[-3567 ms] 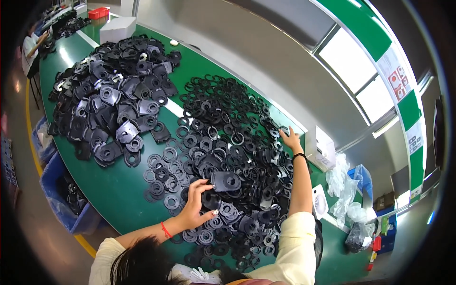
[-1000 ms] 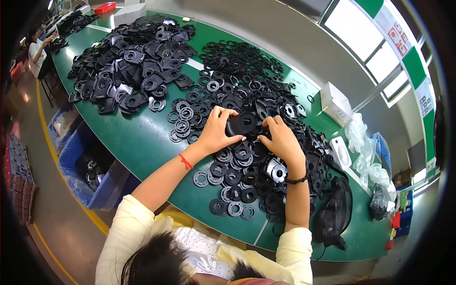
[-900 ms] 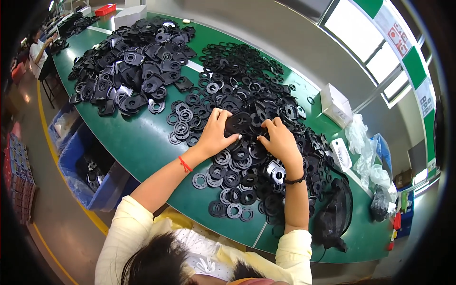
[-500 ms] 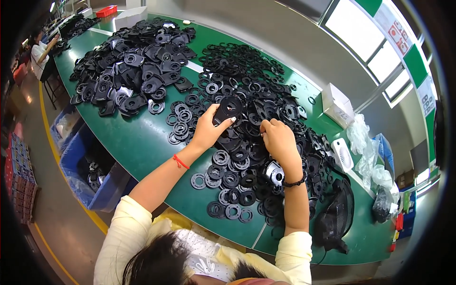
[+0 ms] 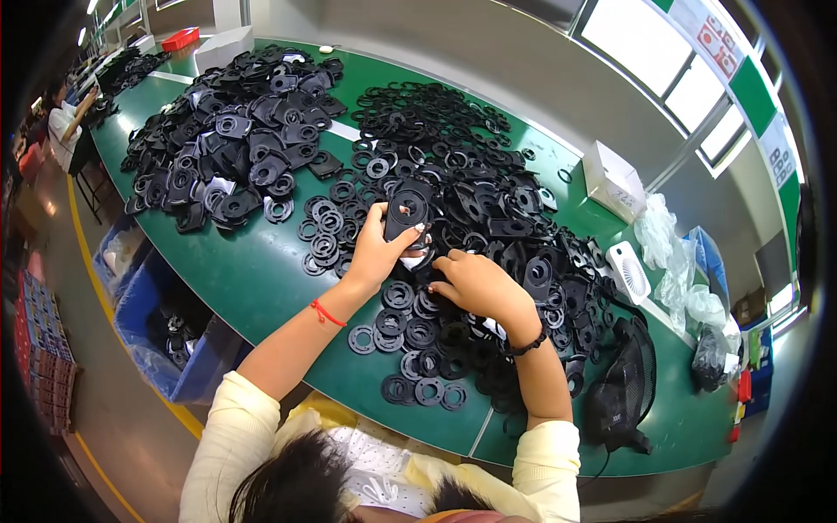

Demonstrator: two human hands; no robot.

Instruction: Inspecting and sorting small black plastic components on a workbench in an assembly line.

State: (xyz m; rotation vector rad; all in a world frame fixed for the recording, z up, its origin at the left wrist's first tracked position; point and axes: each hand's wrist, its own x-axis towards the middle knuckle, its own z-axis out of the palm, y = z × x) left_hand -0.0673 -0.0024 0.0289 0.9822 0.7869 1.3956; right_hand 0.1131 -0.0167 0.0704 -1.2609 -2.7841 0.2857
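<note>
My left hand (image 5: 377, 250) holds a flat black plate with a round hole (image 5: 405, 211) upright above the green table (image 5: 253, 279). My right hand (image 5: 475, 283) rests palm down just to its right, fingers on the black rings and plates beneath; whether it grips one I cannot tell. Loose black rings (image 5: 410, 336) lie flat around both hands. A thick heap of black rings and plates (image 5: 453, 166) spreads beyond the hands. A red string circles my left wrist, a black band my right.
A second pile of black plates (image 5: 235, 139) lies at the far left. A white box (image 5: 615, 179), a small white fan (image 5: 629, 272), clear bags (image 5: 676, 261) and a black bag (image 5: 623, 392) sit at right. Blue bins (image 5: 157, 322) stand beside the table. Another person (image 5: 65, 122) works far left.
My left hand has lifted the black plate off the pile and tipped it upright. My right hand has slid slightly toward me over the rings.
</note>
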